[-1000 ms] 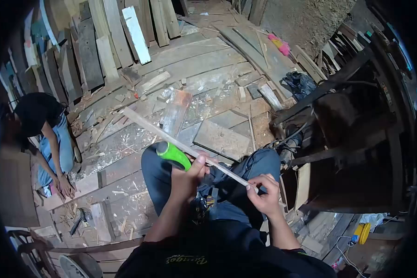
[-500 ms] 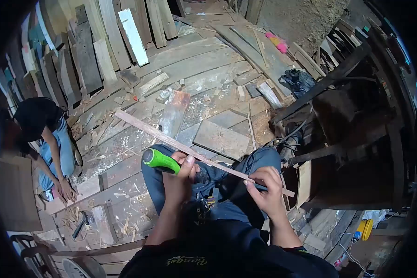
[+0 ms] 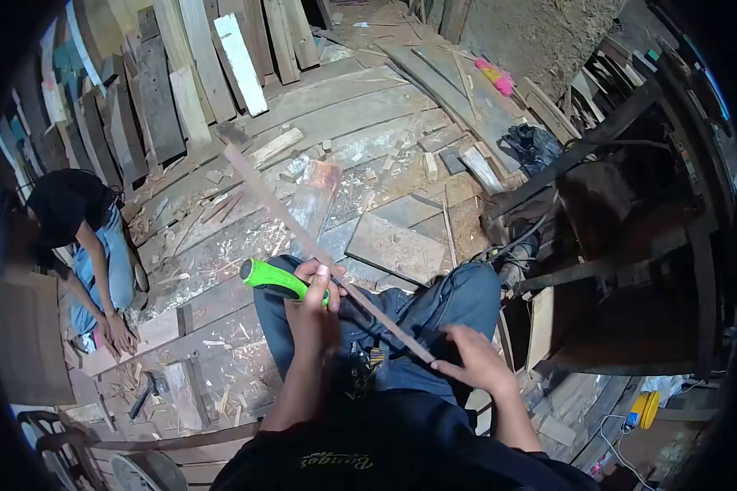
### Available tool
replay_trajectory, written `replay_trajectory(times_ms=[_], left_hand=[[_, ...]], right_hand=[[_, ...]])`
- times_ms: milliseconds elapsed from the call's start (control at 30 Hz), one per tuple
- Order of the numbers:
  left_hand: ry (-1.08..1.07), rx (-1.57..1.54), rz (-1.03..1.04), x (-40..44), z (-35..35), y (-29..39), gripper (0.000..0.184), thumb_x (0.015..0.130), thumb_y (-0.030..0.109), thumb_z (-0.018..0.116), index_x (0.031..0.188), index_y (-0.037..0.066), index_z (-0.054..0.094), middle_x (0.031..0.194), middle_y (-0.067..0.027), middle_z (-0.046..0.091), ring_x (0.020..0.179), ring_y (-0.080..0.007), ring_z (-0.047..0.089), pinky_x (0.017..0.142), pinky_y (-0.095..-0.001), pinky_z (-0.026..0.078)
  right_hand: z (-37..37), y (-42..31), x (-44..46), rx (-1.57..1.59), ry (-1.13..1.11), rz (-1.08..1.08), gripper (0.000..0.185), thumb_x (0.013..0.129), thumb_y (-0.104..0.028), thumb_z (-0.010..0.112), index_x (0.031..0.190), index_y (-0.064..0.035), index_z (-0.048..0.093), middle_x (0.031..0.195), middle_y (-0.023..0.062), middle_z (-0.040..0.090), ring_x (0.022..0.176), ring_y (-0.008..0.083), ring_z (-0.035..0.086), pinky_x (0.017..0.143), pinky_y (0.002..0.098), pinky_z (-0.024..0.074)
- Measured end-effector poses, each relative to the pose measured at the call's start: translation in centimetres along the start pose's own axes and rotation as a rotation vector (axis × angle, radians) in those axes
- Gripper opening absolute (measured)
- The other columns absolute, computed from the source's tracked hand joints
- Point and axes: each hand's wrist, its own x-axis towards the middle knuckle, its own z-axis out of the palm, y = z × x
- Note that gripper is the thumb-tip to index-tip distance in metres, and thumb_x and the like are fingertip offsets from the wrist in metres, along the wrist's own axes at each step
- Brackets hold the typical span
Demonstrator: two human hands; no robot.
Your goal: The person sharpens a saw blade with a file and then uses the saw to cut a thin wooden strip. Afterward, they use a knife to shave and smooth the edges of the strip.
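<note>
A long thin wooden strip (image 3: pixel 291 222) slants across my lap, its far end up and to the left over the floor. My left hand (image 3: pixel 315 303) is closed around a bright green handle (image 3: pixel 272 277) and also pinches the strip near its middle. The handle's rounded end points left; its other end is hidden by my fingers. At the strip's near end is my right hand (image 3: pixel 472 360), thumb against the strip and fingers spread apart above it. Both hands are over my knees, in dark trousers.
Another person (image 3: pixel 82 221) crouches at the left, hands on a plank (image 3: pixel 147 337). A hammer (image 3: pixel 143 396) lies nearby on the floor. Boards (image 3: pixel 160 98) lean at the upper left. A dark frame (image 3: pixel 622 270) stands at the right. Offcuts and shavings litter the floor.
The strip has tilted more steeply, its far end swinging up and right. My right hand's fingers have opened from their grip. The green handle has shifted left.
</note>
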Motion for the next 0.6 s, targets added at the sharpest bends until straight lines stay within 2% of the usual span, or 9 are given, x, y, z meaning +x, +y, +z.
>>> replay_trajectory(times_ms=[100,200,267,300,367,400,433,500,600], left_hand=[[0.018,-0.037,-0.034,0.1,-0.1,-0.3,0.028,0.091,0.016,0.064,0.110,-0.003,0.054,0.096,-0.0167,0.063,0.056,-0.0079,0.044,0.062,-0.0240,0.041],[0.067,-0.068,-0.050,0.1,0.2,-0.5,0.033,0.091,0.018,0.064,0.113,-0.003,0.051,0.099,-0.0181,0.060,0.057,-0.0079,0.043,0.058,-0.0221,0.037],[0.114,-0.081,-0.067,-0.1,0.6,-0.4,0.035,0.092,0.018,0.063,0.116,-0.003,0.049,0.100,-0.0174,0.060,0.058,-0.0078,0.043,0.057,-0.0196,0.035],[0.115,-0.083,-0.065,0.1,0.7,-0.6,0.035,0.092,0.018,0.063,0.116,-0.003,0.049,0.100,-0.0174,0.060,0.058,-0.0078,0.043,0.057,-0.0196,0.035],[0.153,-0.143,0.011,0.4,0.7,-1.2,0.032,0.093,0.018,0.062,0.116,-0.002,0.050,0.099,-0.0141,0.060,0.059,-0.0077,0.043,0.055,-0.0193,0.034],[0.193,-0.145,0.021,0.6,1.0,-1.2,0.028,0.095,0.016,0.060,0.116,0.000,0.051,0.099,-0.0099,0.060,0.064,-0.0076,0.046,0.054,-0.0194,0.034],[0.194,-0.148,0.019,1.2,1.0,-1.4,0.028,0.095,0.016,0.060,0.116,0.000,0.051,0.099,-0.0099,0.060,0.064,-0.0076,0.046,0.054,-0.0194,0.034],[0.248,-0.225,0.050,2.7,1.1,-1.7,0.024,0.096,0.014,0.059,0.115,0.001,0.053,0.098,-0.0070,0.060,0.071,-0.0072,0.048,0.054,-0.0197,0.035],[0.183,-0.213,0.046,3.6,1.4,-1.4,0.019,0.097,0.011,0.058,0.113,0.002,0.055,0.097,-0.0054,0.059,0.076,-0.0068,0.047,0.056,-0.0199,0.036]], right_hand=[[2.0,1.7,-0.6,0.091,-0.193,0.074,0.049,0.085,-0.024,0.071,0.123,-0.0014,0.051,0.113,0.0230,0.063,0.109,0.0424,0.058,0.091,0.0452,0.0470],[2.7,2.1,-1.0,0.276,-0.258,0.015,0.047,0.086,-0.023,0.069,0.123,-0.0010,0.050,0.107,0.0228,0.063,0.105,0.0415,0.060,0.090,0.0434,0.0480],[2.8,1.6,-1.1,0.320,-0.284,-0.021,0.041,0.093,-0.022,0.064,0.125,0.0001,0.051,0.108,0.0159,0.065,0.102,0.0282,0.065,0.089,0.0366,0.0493],[2.8,1.7,-1.1,0.318,-0.284,-0.022,0.041,0.093,-0.022,0.064,0.125,0.0001,0.051,0.108,0.0159,0.065,0.102,0.0282,0.065,0.089,0.0366,0.0493],[2.9,2.0,-1.6,0.874,-0.422,0.232,0.034,0.101,-0.022,0.054,0.127,-0.0001,0.051,0.104,0.0098,0.065,0.098,0.0179,0.063,0.088,0.0320,0.0489],[2.8,2.4,-1.9,0.934,-0.422,0.179,0.034,0.105,-0.022,0.047,0.130,-0.0005,0.048,0.100,0.0060,0.063,0.094,0.0122,0.060,0.087,0.0285,0.0481],[2.4,2.5,-2.0,0.943,-0.391,0.088,0.035,0.103,-0.017,0.050,0.133,-0.0003,0.045,0.096,0.0061,0.063,0.087,0.0120,0.060,0.082,0.0269,0.0486],[0.0,1.9,-2.5,0.901,-0.380,0.085,0.036,0.100,-0.010,0.054,0.134,-0.0010,0.043,0.091,0.0041,0.062,0.080,0.0113,0.060,0.075,0.0257,0.0493],[-2.9,1.8,-3.8,0.934,-0.227,0.150,0.045,0.094,0.001,0.058,0.135,-0.0026,0.040,0.093,0.0101,0.066,0.071,0.0131,0.064,0.066,0.0266,0.0524]])
